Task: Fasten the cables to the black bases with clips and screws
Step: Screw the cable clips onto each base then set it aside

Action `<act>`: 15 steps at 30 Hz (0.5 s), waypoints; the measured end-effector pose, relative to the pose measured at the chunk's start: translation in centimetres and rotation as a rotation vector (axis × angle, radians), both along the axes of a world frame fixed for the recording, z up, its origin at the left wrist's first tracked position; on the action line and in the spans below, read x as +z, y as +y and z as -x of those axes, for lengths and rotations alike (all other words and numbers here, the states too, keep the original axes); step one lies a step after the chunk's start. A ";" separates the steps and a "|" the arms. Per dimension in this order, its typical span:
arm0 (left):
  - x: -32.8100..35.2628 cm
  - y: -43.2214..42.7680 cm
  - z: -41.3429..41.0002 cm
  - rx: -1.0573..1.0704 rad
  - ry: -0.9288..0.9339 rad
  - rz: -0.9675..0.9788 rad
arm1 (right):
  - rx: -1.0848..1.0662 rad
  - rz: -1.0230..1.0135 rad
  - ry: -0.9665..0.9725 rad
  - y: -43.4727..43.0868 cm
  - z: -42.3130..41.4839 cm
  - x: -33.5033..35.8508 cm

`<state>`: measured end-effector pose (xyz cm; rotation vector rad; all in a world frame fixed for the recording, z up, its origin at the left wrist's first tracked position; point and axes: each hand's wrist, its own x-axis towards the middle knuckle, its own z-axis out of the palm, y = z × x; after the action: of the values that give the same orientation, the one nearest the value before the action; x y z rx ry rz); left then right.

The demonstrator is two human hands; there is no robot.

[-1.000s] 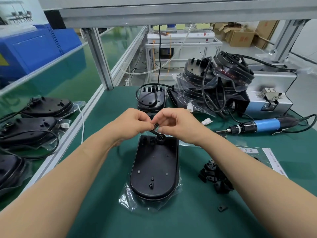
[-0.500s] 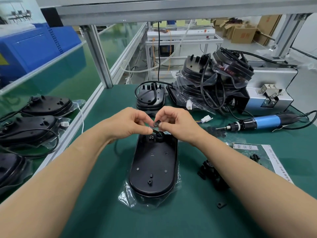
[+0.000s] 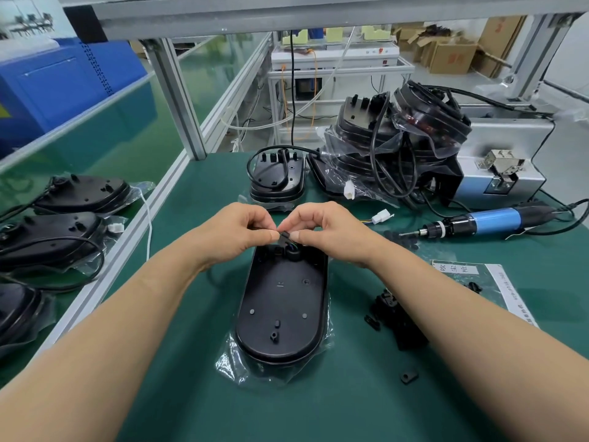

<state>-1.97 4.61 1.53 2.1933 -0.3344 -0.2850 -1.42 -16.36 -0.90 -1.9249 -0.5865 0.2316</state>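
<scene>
The black base [image 3: 282, 301] lies flat on its plastic bag [image 3: 232, 362] in the middle of the tabletop [image 3: 350, 409], with its far end, where the cable [image 3: 290, 249] comes up, right under both hands. The left hand [image 3: 236, 232] and the right hand [image 3: 325, 229] both pinch one small black clip [image 3: 284, 235] with thumb and fingertips just above that end, most likely to line the tiny part up over the cable. The blue screwdriver [image 3: 487, 220] lies toward the right edge and a pile of spare clips [image 3: 398, 317] lies beside the base, probably so they are easy to grab.
</scene>
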 end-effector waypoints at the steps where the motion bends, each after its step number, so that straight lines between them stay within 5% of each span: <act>1: -0.1 0.0 0.0 0.008 0.000 0.001 | 0.001 0.002 0.004 -0.1 0.1 0.0; 15: 0.3 -0.5 0.1 0.011 0.116 0.118 | -0.196 -0.013 -0.003 1.0 0.7 -1.4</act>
<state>-2.09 4.09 1.86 2.0524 -0.2680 -0.3754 -2.16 -15.39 -2.28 -1.9551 -0.3973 0.0994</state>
